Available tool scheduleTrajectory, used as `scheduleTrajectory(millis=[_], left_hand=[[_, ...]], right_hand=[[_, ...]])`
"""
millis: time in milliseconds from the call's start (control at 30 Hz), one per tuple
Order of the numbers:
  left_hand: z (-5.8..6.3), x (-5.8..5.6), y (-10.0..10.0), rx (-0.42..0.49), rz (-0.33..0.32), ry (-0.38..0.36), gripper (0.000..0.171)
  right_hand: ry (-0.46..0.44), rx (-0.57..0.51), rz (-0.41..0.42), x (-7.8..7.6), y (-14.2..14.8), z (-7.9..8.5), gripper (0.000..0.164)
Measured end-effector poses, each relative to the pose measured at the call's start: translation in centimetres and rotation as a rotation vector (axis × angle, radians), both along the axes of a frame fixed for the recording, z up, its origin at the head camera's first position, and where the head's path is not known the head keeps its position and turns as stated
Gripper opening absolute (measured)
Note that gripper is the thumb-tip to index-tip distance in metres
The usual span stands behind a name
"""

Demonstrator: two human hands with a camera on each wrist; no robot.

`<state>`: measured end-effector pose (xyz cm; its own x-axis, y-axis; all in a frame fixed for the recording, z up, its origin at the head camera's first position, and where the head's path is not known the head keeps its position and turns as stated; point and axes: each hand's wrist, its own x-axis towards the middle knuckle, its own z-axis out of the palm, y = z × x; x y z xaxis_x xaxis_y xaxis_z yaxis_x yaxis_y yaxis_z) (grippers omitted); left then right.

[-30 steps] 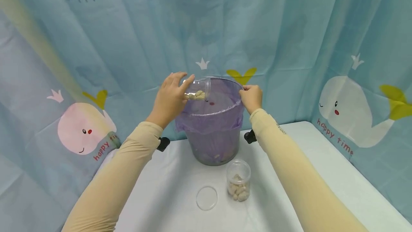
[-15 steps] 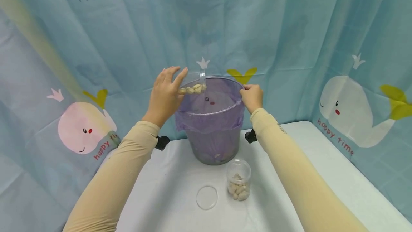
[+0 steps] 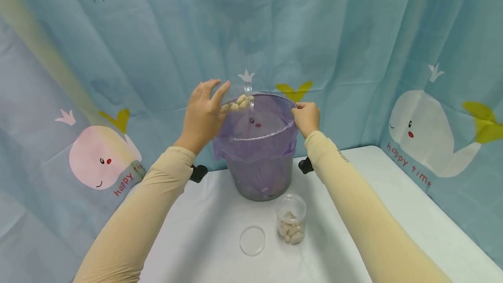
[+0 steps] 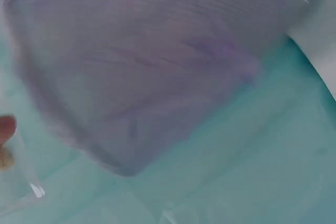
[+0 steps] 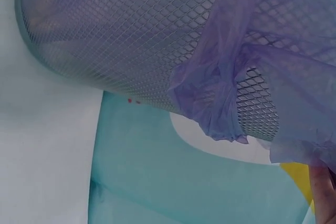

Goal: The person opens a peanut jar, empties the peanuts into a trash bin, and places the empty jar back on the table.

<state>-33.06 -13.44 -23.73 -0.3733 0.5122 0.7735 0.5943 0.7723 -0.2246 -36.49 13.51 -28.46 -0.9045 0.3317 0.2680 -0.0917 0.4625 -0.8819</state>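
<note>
My left hand [image 3: 203,115] grips a clear plastic jar [image 3: 248,88], tipped on its side with its mouth facing right. Peanuts in their shells [image 3: 240,103] lie along the jar's lower wall near the mouth. Under and beside that mouth stands a mesh wastebasket [image 3: 257,193], lined with a purple bin bag [image 3: 255,154] folded over the rim. My right hand [image 3: 307,118] pinches the bag and rim on the right side. In the left wrist view only a fingertip [image 4: 6,128] and a corner of the jar show; the right wrist view catches the fingers [image 5: 321,192] at the bag.
A second clear jar [image 3: 291,206], open and partly filled with peanuts, stands on the white table [image 3: 212,248] before the wastebasket. Left of it lies a clear round ring or lid [image 3: 253,241]. A blue printed curtain [image 3: 188,34] hangs close behind.
My left hand has risen and shifted slightly left, tilting the jar so the peanuts sit closer to its mouth. The right hand stays at the rim.
</note>
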Motion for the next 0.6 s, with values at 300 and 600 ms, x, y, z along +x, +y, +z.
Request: scheduleTrajectory(millis=[300, 600], left_hand=[[-0.65, 0.10, 0.70, -0.041, -0.009, -0.047, 0.064], [-0.74, 0.10, 1.04, -0.007, -0.054, -0.016, 0.063]], right_hand=[[0.004, -0.009, 0.001, -0.04, 0.25, -0.08, 0.035], [0.001, -0.027, 0.000, 0.17, 0.31, -0.11, 0.036]])
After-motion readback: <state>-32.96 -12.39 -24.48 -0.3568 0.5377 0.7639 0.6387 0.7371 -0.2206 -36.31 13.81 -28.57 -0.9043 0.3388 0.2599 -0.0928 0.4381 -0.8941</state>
